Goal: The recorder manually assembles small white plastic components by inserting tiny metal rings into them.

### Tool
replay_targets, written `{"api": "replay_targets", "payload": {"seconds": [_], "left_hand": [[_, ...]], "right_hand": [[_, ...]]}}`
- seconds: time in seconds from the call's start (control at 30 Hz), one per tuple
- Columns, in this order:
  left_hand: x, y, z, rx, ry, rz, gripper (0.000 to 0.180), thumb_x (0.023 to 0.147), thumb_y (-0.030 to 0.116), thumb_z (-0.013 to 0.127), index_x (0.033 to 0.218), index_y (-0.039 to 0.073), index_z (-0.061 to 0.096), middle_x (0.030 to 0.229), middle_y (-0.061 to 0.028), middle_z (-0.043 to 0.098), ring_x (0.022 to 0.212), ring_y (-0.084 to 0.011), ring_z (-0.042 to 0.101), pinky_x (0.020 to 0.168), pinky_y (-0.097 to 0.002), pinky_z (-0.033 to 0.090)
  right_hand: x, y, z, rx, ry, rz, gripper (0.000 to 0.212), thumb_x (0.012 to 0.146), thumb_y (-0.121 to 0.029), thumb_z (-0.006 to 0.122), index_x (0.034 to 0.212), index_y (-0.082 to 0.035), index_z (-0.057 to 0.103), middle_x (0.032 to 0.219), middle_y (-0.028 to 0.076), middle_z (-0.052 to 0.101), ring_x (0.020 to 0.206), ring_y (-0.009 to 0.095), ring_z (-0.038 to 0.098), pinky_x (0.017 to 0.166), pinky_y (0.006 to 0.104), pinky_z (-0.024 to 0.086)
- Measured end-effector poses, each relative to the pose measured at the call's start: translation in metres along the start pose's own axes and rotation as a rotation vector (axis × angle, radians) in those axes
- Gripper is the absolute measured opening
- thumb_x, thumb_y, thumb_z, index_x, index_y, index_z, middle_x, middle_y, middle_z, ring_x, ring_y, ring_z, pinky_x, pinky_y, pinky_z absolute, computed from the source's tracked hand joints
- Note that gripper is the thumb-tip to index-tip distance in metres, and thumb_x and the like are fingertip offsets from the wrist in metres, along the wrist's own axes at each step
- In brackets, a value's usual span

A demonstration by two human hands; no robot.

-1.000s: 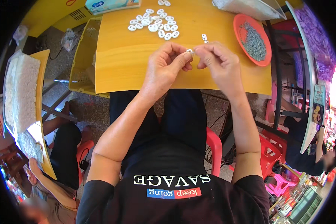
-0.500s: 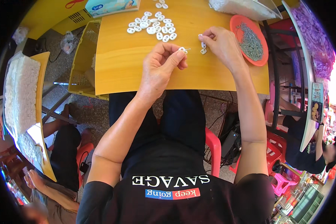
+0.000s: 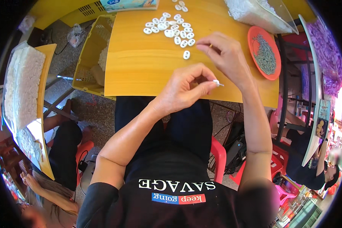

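Observation:
My left hand (image 3: 190,86) is closed in a pinch between thumb and forefinger, over the table's front edge. Its fingertips hold a small white plastic piece (image 3: 216,81) with a thin metal pin sticking out to the right. Farther back, my right hand (image 3: 227,55) has its thumb and forefinger drawn together; whether anything is between them I cannot make out. Just left of it, a single white oval piece with two holes (image 3: 186,55) lies on the table. Several similar white oval pieces (image 3: 169,33) are scattered behind, some touching.
On the yellow table (image 3: 140,72), an orange-red dish (image 3: 277,67) of grey metal pins stands at right. Behind it is a clear bin (image 3: 254,11) of white parts; a tissue pack (image 3: 131,4) sits at back left. A yellow crate (image 3: 88,60) stands left of the table. Other people sit on both sides.
My left hand has moved right and nearer me with the white piece and pin. The right hand has shifted slightly left and nearer. One white oval piece now lies apart from the others.

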State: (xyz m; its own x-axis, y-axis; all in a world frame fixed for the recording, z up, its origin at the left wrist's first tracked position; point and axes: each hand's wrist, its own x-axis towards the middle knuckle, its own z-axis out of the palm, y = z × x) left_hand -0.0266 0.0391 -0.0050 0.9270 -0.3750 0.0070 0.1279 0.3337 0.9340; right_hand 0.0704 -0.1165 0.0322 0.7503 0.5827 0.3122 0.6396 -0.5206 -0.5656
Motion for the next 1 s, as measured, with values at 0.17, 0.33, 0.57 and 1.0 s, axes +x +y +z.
{"api": "replay_targets", "payload": {"seconds": [0.17, 0.33, 0.57, 1.0], "left_hand": [[-0.004, -0.002, -0.001, 0.045, -0.096, 0.160, 0.009, 0.092, 0.005, 0.061, 0.099, 0.000, 0.059, 0.090, -0.0033, 0.060, 0.079, -0.0092, 0.059, 0.072, -0.0233, 0.050], [-0.016, 0.010, -0.005, -0.249, 0.074, 0.057, 0.009, 0.092, 0.003, 0.060, 0.100, 0.000, 0.058, 0.092, -0.0065, 0.062, 0.080, -0.0122, 0.061, 0.070, -0.0252, 0.050], [-0.015, 0.010, -0.021, -0.334, 0.424, 0.176, 0.011, 0.093, 0.009, 0.060, 0.100, 0.000, 0.057, 0.088, -0.0082, 0.064, 0.077, -0.0131, 0.062, 0.073, -0.0264, 0.050], [-0.012, 0.008, -0.003, -0.177, 0.314, 0.297, 0.009, 0.093, 0.005, 0.059, 0.102, 0.002, 0.057, 0.124, -0.0138, 0.058, 0.106, -0.0132, 0.056, 0.095, -0.0288, 0.043]], "right_hand": [[-0.002, 0.003, 0.015, 0.013, -0.113, -0.065, 0.013, 0.083, -0.015, 0.067, 0.091, -0.005, 0.069, 0.086, 0.010, 0.064, 0.075, 0.028, 0.062, 0.065, 0.0352, 0.049], [-0.008, -0.003, 0.019, -0.161, -0.090, -0.143, 0.013, 0.082, -0.017, 0.068, 0.094, -0.010, 0.068, 0.086, 0.008, 0.062, 0.076, 0.029, 0.063, 0.063, 0.0380, 0.051], [-0.024, -0.009, 0.024, 0.222, 0.107, 0.237, 0.014, 0.090, -0.017, 0.064, 0.096, -0.003, 0.064, 0.083, 0.008, 0.066, 0.062, 0.017, 0.060, 0.054, 0.0313, 0.047], [-0.039, -0.043, 0.018, 1.040, 0.259, 0.569, 0.020, 0.093, -0.017, 0.062, 0.101, 0.001, 0.063, 0.084, 0.007, 0.067, 0.057, 0.007, 0.054, 0.052, 0.0195, 0.045]]}}
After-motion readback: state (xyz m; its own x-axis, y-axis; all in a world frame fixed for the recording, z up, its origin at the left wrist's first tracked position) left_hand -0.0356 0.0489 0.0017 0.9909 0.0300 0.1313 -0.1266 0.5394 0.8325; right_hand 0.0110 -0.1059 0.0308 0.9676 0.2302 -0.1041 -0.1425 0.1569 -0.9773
